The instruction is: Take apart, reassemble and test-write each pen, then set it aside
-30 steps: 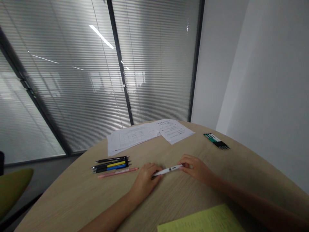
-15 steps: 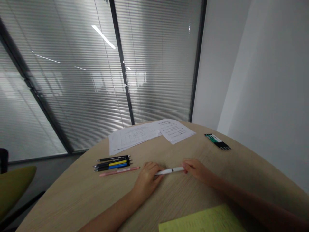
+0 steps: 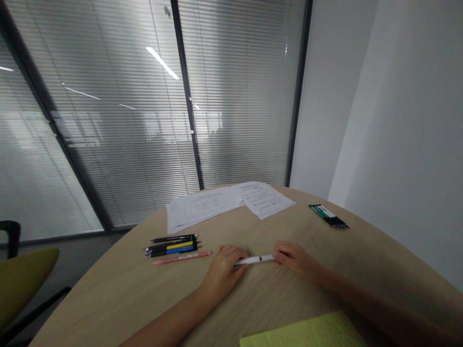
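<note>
A white pen [image 3: 254, 260] with a dark band near its middle lies almost level between my two hands, just above or on the table. My left hand [image 3: 224, 268] is closed on its left end, thumb and fingers around it. The right end is pinched in the fingers of my right hand [image 3: 289, 255]. Both ends of the pen are hidden by my fingers. Just left of my left hand lies a pink pen [image 3: 183, 258]. Behind that, several dark pens [image 3: 172, 245], some with yellow or blue parts, lie side by side.
Printed paper sheets [image 3: 202, 207] lie at the far side of the round wooden table [image 3: 144, 299]. Several green, white and black pens [image 3: 328, 216] lie at the right. A yellow sheet with writing [image 3: 304, 332] is at the near edge. A chair [image 3: 27, 274] stands at the left.
The view has shifted slightly, so everything sits a little lower and further right. Both hands keep their hold on the white pen, with almost no other movement.
</note>
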